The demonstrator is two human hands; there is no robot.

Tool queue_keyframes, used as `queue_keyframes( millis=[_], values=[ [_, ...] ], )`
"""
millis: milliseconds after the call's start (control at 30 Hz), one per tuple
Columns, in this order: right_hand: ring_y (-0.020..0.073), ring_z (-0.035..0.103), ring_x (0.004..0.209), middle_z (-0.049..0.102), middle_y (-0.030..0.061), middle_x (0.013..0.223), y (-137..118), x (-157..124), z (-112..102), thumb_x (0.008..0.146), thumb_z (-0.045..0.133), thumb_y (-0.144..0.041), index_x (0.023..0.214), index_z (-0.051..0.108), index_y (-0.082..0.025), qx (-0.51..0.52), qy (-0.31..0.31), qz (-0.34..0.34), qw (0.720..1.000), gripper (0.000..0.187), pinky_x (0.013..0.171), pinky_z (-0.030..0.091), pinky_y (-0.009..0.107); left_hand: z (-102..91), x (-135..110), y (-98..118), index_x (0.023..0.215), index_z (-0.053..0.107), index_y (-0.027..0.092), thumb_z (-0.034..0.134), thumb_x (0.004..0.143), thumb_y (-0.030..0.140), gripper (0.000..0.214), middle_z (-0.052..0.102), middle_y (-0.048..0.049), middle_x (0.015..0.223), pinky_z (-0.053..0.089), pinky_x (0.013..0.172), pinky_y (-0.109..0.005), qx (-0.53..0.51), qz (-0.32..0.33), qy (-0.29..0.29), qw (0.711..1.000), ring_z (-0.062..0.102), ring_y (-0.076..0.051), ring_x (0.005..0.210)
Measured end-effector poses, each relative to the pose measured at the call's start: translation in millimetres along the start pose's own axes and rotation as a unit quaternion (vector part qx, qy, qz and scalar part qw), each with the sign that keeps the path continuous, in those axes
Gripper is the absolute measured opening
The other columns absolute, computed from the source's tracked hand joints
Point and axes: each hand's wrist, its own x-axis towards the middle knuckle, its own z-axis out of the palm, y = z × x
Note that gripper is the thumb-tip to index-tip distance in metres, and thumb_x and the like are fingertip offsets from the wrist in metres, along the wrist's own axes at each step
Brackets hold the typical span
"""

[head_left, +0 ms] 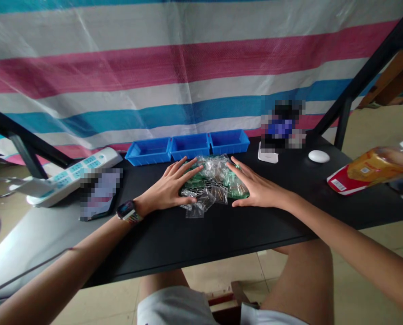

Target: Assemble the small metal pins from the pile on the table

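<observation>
Hands flat on the black worktop [221, 234], both of them, pressed in on a pile of clear plastic bags [212, 179] that sits in the middle, a little towards the far edge. Left hand [169, 189] lies palm down against the pile's left side, fingers spread wide and straight, their tips lying over the nearest bags; nothing is pinched or gripped. Right hand [255, 189] mirrors it on the right side, palm down, fingers splayed and extended, touching the bags without closing on any of them. Green pieces show through the plastic, too small to tell what they are, and a couple of small bags spill out at the near side between the two hands. On the left wrist, a watch [128, 211] with a dark face. Just beyond the pile, three blue trays [190, 145] stand side by side along the back edge. Off to the left, a white power strip [76, 174] lies at an angle, and a blurred phone [99, 194] lies just in front of it. Over on the right, a small white rounded object [318, 156], and near the worktop's right edge a plastic bottle [370, 169] lying on its side. Behind everything hangs a striped tarp [187, 58] in pink, blue and white.
</observation>
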Motion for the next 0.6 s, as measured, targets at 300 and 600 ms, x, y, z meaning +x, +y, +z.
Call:
queue_keyframes(
  millis=[300,600],
  values=[
    [0.0376,0.048,0.152,0.041,0.0168,0.167,2.9,64.3,8.2,0.077,0.093,-0.05,0.171,0.027,-0.027,0.062,-0.002,-0.091,0.994,0.117,0.126,0.043,0.049,29.8,13.2,52.6,0.157,0.042,0.025,0.073,0.09,0.07,0.086,0.041,-0.0206,0.162,0.031,0.125,-0.07,-0.035,-0.131,0.138,0.981,0.042,-0.044,0.151],
    [0.0364,0.055,0.146,0.047,0.0162,0.161,-1.3,75.0,11.2,0.086,0.087,-0.04,0.153,0.058,-0.027,0.024,0.024,-0.118,0.992,0.073,0.12,0.05,0.05,31.1,8.3,75.6,0.158,0.037,0.024,0.066,0.093,0.072,0.085,0.031,-0.0245,0.167,0.04,0.115,-0.072,-0.008,-0.227,0.177,0.958,0.038,-0.048,0.151]
  ],
)
